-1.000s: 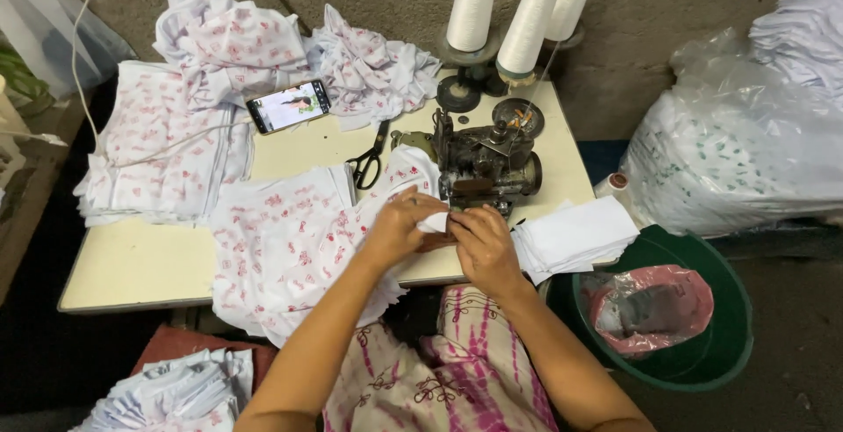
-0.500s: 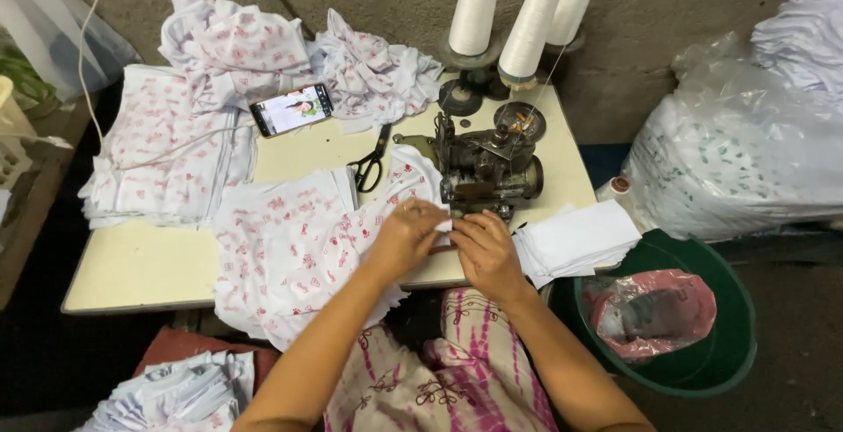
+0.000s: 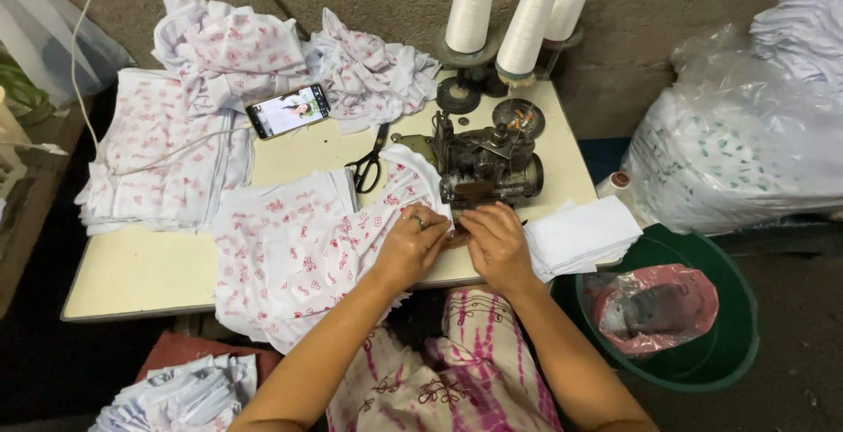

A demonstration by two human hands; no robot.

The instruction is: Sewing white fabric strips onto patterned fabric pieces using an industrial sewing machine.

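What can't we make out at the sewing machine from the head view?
- Needle area of the sewing machine: hidden by the left hand and right hand.
- Cloth edge being fed: covered by the fingers.
- Phone screen: too small to tell.
- Thread cones: tops cut off by the frame edge.

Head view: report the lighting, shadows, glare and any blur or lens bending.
Head view: light falls mostly on the table, the floor at the edges sinks into shadow; the phone screen glows bright; the plastic bag shows soft sheen; left hand and right hand look sharp; the table's edges splay outward, wide-angle bending.
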